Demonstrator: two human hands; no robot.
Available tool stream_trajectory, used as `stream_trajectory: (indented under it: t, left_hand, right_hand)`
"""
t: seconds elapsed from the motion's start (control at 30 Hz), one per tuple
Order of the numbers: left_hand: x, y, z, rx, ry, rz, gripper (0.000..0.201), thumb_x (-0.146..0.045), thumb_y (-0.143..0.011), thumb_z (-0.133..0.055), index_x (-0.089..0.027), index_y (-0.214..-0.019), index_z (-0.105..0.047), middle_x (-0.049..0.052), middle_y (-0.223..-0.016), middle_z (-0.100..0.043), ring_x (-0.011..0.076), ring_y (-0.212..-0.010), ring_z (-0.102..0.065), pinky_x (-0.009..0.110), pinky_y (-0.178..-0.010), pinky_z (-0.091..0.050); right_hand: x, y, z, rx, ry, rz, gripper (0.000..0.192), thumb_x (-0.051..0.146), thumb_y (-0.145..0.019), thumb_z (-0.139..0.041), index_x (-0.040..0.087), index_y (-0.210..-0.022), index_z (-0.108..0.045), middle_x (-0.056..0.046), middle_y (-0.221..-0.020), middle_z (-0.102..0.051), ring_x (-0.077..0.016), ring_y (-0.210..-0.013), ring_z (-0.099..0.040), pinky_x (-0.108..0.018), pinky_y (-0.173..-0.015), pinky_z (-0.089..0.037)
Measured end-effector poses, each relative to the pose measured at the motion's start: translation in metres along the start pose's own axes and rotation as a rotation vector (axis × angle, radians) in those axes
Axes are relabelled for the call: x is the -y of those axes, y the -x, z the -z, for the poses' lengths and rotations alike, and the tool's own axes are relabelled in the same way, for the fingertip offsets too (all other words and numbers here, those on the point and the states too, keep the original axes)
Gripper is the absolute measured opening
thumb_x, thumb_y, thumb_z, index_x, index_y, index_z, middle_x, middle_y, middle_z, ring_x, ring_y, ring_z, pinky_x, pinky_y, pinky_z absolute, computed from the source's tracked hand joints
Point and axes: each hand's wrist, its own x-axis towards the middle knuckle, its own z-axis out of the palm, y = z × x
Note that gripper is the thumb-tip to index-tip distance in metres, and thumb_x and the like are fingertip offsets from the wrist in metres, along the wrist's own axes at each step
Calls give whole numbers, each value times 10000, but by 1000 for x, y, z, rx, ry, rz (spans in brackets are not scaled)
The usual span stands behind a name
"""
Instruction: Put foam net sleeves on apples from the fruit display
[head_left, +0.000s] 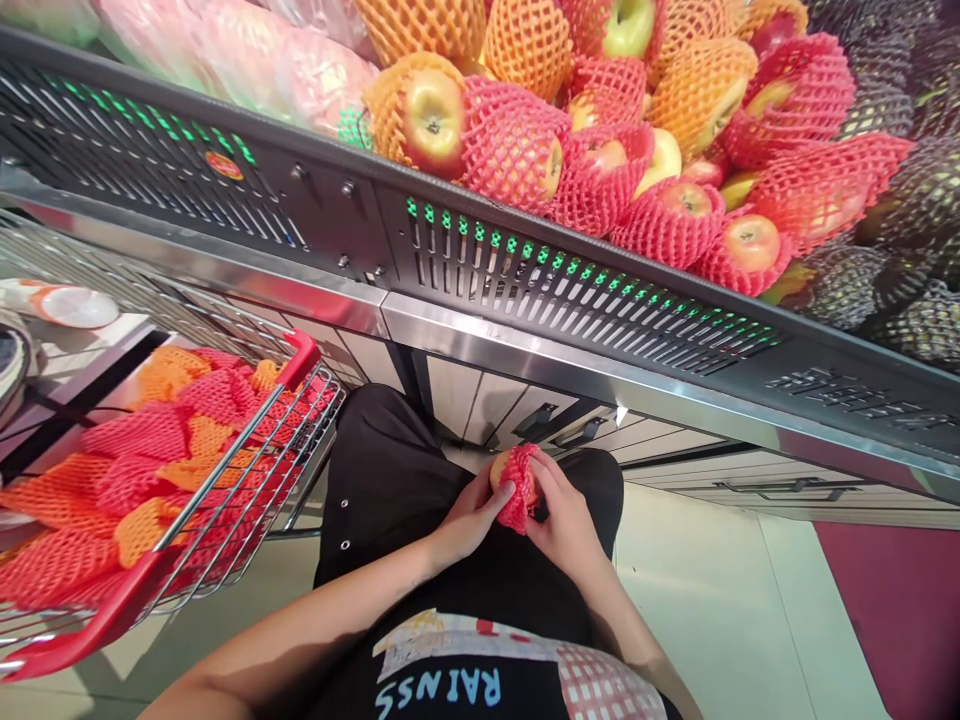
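Low in the middle of the view, close to the body: an apple [504, 470], half wrapped in a red foam net [520, 488]. Left hand [471, 520] curled around the apple from the left, thumb pressed on the net. Right hand [564, 515] closed on the net from the right, fingers [541, 492] pinching its edge. Both hands touching the same fruit, held in front of black clothes [390, 480].

To the left, a wire shopping cart [247, 470] with red handles, full of loose foam nets [150, 450], some red, some orange. Cart just beside the left arm.

Above, a long fruit shelf [525, 290] with a dark slotted front and small green lights behind the slots. On the shelf, many more apples [433, 120] sitting in red and orange nets, packed close together. At the far right of the shelf, dark bumpy fruit [907, 250] in dark nets. At the top left, pale pink bags [255, 50], blurred.

Below, a pale floor [712, 600] with a dark red strip at the right.
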Motion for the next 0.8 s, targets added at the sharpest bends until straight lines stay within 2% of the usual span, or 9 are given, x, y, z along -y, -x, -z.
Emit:
stream_trajectory:
  t: [0.13, 0.2, 0.27, 0.33, 0.4, 0.47, 0.57, 0.7, 0.8]
  left_hand:
    - [-8, 3, 2, -67, -209, -1, 560, -479, -938, -514, -216, -1413, -377, 108, -1433, -512, 236, -1356, -449, 413, -1189, -288]
    - [-11, 4, 2, -113, -302, -15, 535, -478, -942, -500, -228, -1385, -333, 115, -1388, -527, 235, -1294, -499, 425, -1143, -341]
    - [-15, 7, 1, -143, -344, -73, 461, -457, -954, -481, -235, -1323, -318, 127, -1409, -472, 220, -1203, -554, 403, -1064, -415]
    - [-19, 10, -1, -122, -369, -145, 371, -438, -959, -474, -226, -1247, -377, 137, -1451, -388, 206, -1144, -574, 364, -989, -461]
    - [-24, 12, -4, -48, -355, -174, 328, -425, -947, -507, -218, -1194, -446, 128, -1442, -371, 212, -1159, -558, 334, -952, -480]
    - [-28, 14, -8, -9, -283, -142, 299, -414, -919, -568, -212, -1126, -493, 111, -1375, -418, 213, -1141, -562, 318, -936, -491]
    - [-33, 15, -12, -38, -122, -58, 258, -389, -884, -637, -204, -1017, -517, 84, -1337, -437, 180, -1070, -588, 303, -934, -498]
    - [-36, 16, -13, -38, -24, -10, 235, -398, -888, -623, -177, -858, -548, 92, -1364, -407, 252, -1251, -491, 290, -870, -545]
    - [-39, 17, -11, -43, 3, 8, 240, -425, -922, -556, -203, -1005, -523, 104, -1398, -393, 221, -1081, -598, 311, -760, -577]
  right_hand:
    - [-11, -3, -11, -184, -178, -5, 562, 180, -741, -743, 230, -1268, -555, -113, -1285, -621, -264, -1153, -625, -416, -993, -542]
    - [-13, -3, -15, -300, -217, 24, 541, 178, -713, -776, 229, -1217, -584, -107, -1218, -646, -265, -1099, -639, -423, -959, -556]
    - [-13, 0, -18, -403, -209, 62, 539, 171, -697, -795, 228, -1194, -594, -109, -1196, -648, -273, -1088, -634, -434, -934, -563]
    - [-13, 2, -18, -502, -172, 95, 521, 172, -699, -800, 225, -1177, -598, -113, -1181, -649, -280, -1079, -634, -450, -917, -564]
    - [-13, 5, -17, -579, -117, 124, 487, 196, -719, -795, 218, -1164, -599, -130, -1184, -645, -292, -1073, -639, -472, -907, -563]
    - [-13, 7, -17, -628, -52, 163, 436, 217, -747, -779, 221, -1146, -603, -141, -1180, -638, -304, -1072, -641, -489, -892, -565]
    - [-14, 9, -17, -687, 25, 227, 415, 192, -762, -763, 247, -1142, -603, -126, -1133, -632, -298, -1039, -643, -471, -832, -578]
    - [-16, 10, -15, -703, 40, 251, 510, 157, -731, -790, 258, -1193, -600, -118, -1108, -622, -285, -997, -631, -446, -794, -574]
    - [-17, 12, -13, -673, 38, 254, 527, 147, -728, -788, 247, -1211, -603, -126, -1120, -617, -289, -1002, -620, -454, -798, -567]
